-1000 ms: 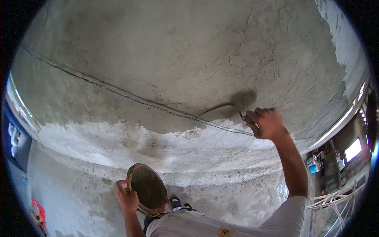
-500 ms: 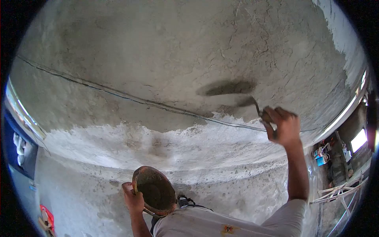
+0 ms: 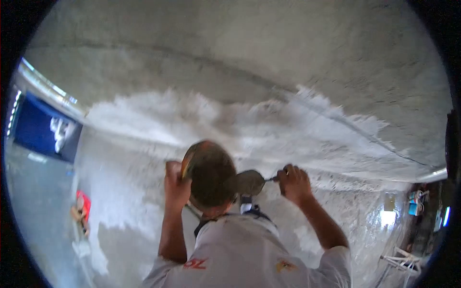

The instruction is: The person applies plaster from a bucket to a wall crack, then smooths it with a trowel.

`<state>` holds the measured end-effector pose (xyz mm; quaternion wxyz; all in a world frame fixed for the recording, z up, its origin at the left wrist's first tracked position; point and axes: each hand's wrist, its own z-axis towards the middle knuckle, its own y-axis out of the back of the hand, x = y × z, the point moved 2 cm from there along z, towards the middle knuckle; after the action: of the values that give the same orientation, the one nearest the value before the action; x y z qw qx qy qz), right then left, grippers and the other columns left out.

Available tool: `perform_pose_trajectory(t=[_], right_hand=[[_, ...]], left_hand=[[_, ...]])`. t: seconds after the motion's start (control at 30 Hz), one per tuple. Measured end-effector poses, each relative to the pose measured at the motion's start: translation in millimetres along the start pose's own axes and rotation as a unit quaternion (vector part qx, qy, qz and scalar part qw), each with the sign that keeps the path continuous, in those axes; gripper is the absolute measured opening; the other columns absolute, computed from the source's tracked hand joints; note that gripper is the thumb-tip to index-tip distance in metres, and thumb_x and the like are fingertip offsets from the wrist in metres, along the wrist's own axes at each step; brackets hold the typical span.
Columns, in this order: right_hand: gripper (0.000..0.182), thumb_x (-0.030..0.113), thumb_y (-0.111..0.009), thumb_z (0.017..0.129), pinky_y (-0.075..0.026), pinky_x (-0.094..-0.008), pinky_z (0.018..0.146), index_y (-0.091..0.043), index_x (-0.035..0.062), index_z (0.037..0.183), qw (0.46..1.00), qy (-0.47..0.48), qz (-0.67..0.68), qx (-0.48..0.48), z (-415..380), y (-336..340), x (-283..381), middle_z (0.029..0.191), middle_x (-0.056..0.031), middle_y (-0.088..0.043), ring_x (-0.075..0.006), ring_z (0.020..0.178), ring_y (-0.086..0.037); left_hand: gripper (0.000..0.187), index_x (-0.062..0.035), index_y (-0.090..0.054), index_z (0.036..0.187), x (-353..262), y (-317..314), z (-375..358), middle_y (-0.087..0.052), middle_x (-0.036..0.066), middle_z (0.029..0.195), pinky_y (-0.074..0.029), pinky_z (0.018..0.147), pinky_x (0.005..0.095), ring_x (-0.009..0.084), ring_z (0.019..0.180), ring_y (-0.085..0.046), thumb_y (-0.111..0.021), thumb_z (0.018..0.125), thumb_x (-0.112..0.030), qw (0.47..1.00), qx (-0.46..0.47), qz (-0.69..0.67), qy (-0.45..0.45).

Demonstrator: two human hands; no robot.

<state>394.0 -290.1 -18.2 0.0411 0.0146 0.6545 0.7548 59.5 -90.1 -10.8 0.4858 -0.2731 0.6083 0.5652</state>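
In the head view, my left hand point(image 3: 177, 185) is closed around the left rim of a round, mortar-stained bowl point(image 3: 218, 210). The bowl is tipped so its inside faces me, and dark grey mortar point(image 3: 210, 175) coats or fills it. My right hand point(image 3: 294, 183) grips the handle of a trowel point(image 3: 251, 182). The trowel's rounded, mortar-covered blade points left and meets the bowl's right edge in the picture; motion blur hides whether they touch. Beyond both hands stands a wall point(image 3: 230, 43), with grey plaster above and a whitish, uncoated-looking band point(image 3: 158, 113) below.
A dark cable point(image 3: 355, 126) runs across the wall. To the left are a dark blue opening point(image 3: 36, 122) with white bundles and a red item point(image 3: 84, 204) on the floor. On the right are a pale wooden frame point(image 3: 402, 261) and a blue bucket point(image 3: 413, 207).
My right hand has brought the trowel down and left from the wall to the bowl's edge. The bowl has risen, and the view has tilted downward.
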Motion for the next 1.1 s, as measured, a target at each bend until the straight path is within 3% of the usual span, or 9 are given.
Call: perform_pose_trajectory(t=[0.13,0.27,0.47,0.67,0.8,0.87,0.9,0.97,1.1], right_hand=[[0.018,0.029,-0.067,0.087,-0.049,-0.0379,0.061,-0.062,0.0136,0.096,0.994,0.100,-0.030,-0.040,30.2,-16.6,-3.7,0.082,-0.0033,-0.056,-0.0201,0.073,-0.062],[0.018,0.026,-0.068,0.086,-0.048,-0.0369,0.062,-0.062,0.0122,0.095,0.983,0.164,-0.009,-0.083,63.7,-3.8,-6.3,0.081,-0.0026,-0.056,-0.0198,0.076,-0.061],[0.022,0.026,-0.068,0.081,-0.045,-0.0336,0.073,-0.065,0.0101,0.096,0.938,0.303,-0.103,-0.135,85.9,-24.4,-12.2,0.081,-0.0004,-0.057,-0.0178,0.081,-0.059],[0.026,0.025,-0.069,0.080,-0.048,-0.0328,0.079,-0.068,0.0115,0.101,0.931,0.347,-0.055,-0.099,72.1,-38.3,-13.1,0.087,0.0000,-0.062,-0.0185,0.086,-0.062],[0.017,0.024,-0.069,0.078,-0.049,-0.0352,0.071,-0.068,0.0175,0.094,0.946,0.300,0.056,-0.111,63.6,-51.2,-12.3,0.080,0.0020,-0.058,-0.0184,0.078,-0.061],[0.020,0.024,-0.071,0.083,-0.054,-0.0402,0.076,-0.072,0.0223,0.102,0.960,0.211,0.179,0.040,58.1,-56.3,-14.5,0.092,-0.0004,-0.068,-0.0235,0.087,-0.067],[0.020,0.024,-0.071,0.083,-0.054,-0.0402,0.076,-0.072,0.0223,0.102,0.960,0.212,0.179,0.036,55.3,-55.9,-14.3,0.092,-0.0004,-0.068,-0.0235,0.087,-0.067],[0.019,0.026,-0.072,0.085,-0.056,-0.0445,0.072,-0.074,0.0234,0.104,0.956,0.108,0.228,0.151,49.8,-60.0,-15.7,0.093,-0.0043,-0.071,-0.0275,0.088,-0.069],[0.032,0.026,-0.078,0.081,-0.058,-0.0433,0.078,-0.074,0.0189,0.112,0.921,0.039,0.376,0.090,26.0,-63.1,-41.3,0.099,-0.0074,-0.074,-0.0299,0.092,-0.072]], left_hand=[[0.045,-0.0073,-0.044,0.121,-37.1,-4.5,-2.7,-0.066,0.012,0.087,-0.050,0.068,0.0322,0.0166,0.075,-0.064,-0.056,0.080,0.008,0.998,0.029,-0.039,0.046],[0.052,-0.0090,-0.043,0.124,-46.1,-23.3,-3.4,-0.069,0.012,0.083,-0.049,0.066,0.0311,0.0153,0.073,-0.065,-0.054,0.077,0.011,0.997,0.025,-0.038,0.066],[0.050,-0.0076,-0.042,0.122,-69.8,-48.4,-2.5,-0.069,0.012,0.078,-0.048,0.060,0.0303,0.0155,0.066,-0.064,-0.054,0.077,0.010,0.998,0.030,-0.028,0.055],[0.048,-0.0072,-0.042,0.121,-67.1,-65.5,3.1,-0.070,0.013,0.079,-0.047,0.058,0.0301,0.0158,0.065,-0.064,-0.055,0.079,0.011,0.997,0.056,-0.045,0.039],[0.048,-0.0075,-0.042,0.122,-71.6,-74.7,6.7,-0.069,0.012,0.078,-0.047,0.058,0.0309,0.0156,0.065,-0.064,-0.056,0.079,0.011,0.997,0.054,-0.029,0.041],[0.049,-0.0078,-0.042,0.122,-71.6,-76.5,6.1,-0.066,0.010,0.075,-0.047,0.058,0.0310,0.0150,0.064,-0.062,-0.055,0.078,0.010,0.997,0.065,-0.018,0.037],[0.049,-0.0078,-0.042,0.122,-74.0,-76.1,5.3,-0.066,0.010,0.075,-0.047,0.058,0.0310,0.0150,0.064,-0.062,-0.055,0.078,0.010,0.997,0.064,-0.017,0.033],[0.050,-0.0081,-0.042,0.122,-81.3,-73.6,1.6,-0.064,0.009,0.077,-0.046,0.060,0.0299,0.0136,0.067,-0.061,-0.056,0.077,0.010,0.997,0.068,0.013,0.035],[0.053,-0.0085,-0.042,0.122,-72.7,-69.2,-2.8,-0.062,0.006,0.082,-0.043,0.063,0.0278,0.0112,0.071,-0.056,-0.056,0.075,0.011,0.991,0.060,-0.080,0.087]])
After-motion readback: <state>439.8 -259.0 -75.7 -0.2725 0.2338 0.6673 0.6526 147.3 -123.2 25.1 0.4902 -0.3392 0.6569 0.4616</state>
